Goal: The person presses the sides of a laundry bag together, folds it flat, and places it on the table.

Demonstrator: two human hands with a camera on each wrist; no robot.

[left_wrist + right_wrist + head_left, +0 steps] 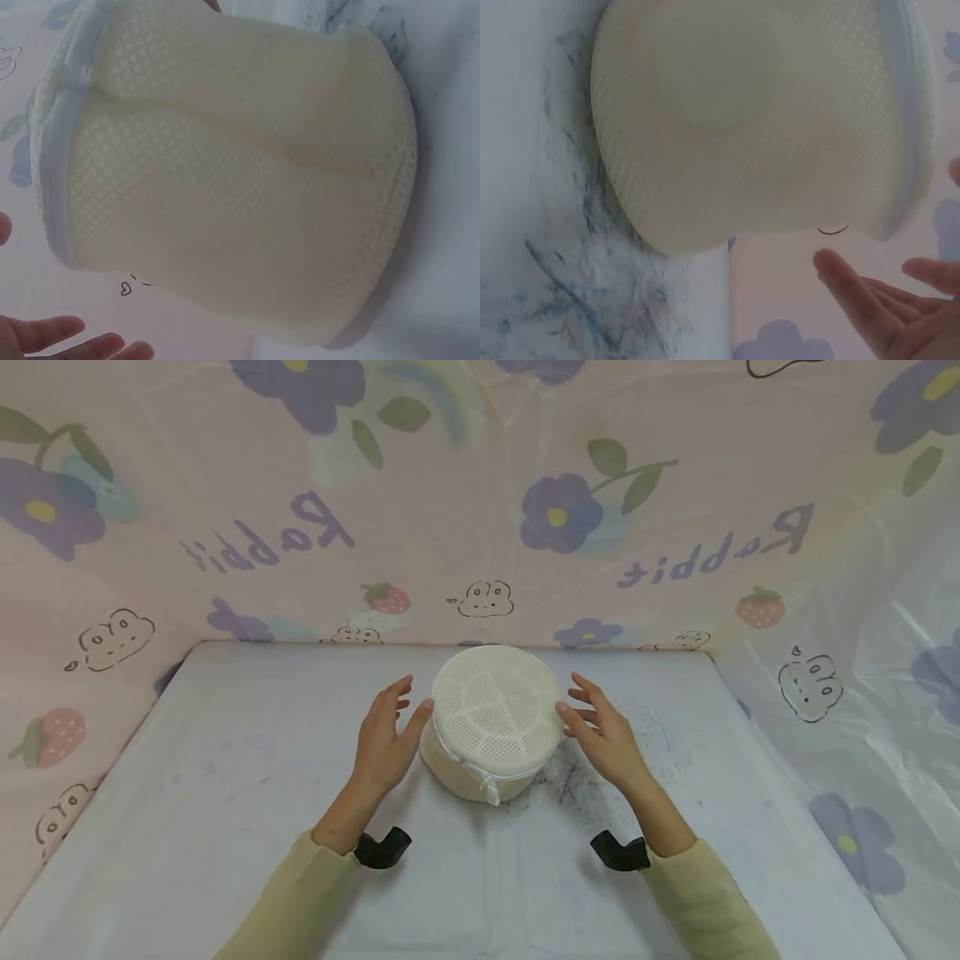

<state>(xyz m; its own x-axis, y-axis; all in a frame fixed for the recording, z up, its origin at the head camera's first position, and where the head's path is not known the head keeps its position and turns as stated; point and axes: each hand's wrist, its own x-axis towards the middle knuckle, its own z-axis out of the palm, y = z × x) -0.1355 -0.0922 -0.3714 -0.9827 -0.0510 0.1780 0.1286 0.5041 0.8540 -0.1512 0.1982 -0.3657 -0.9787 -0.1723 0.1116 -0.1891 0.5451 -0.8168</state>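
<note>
A cream mesh laundry bag [497, 714], round and drum-shaped, stands upright on the table. A white zip runs round the edge of its lid, and a small white pull tab [491, 789] hangs at the front. To its left is my left hand [386, 739], fingers relaxed and thumb tip right by the lid's edge. My right hand [603, 739] mirrors it on the other side, its thumb tip close to the rim. Neither hand grips anything. Up close in the left wrist view, the bag's side [225, 172] shows a seam; in the right wrist view its wall [742, 127] bulges softly.
The white table [285, 827] has dark smudges [577, 785] to the right of the bag. Behind and at both sides hangs a pink printed curtain [450, 510] with flowers and rabbits. A black curved piece sits at each wrist, such as the left one [384, 848].
</note>
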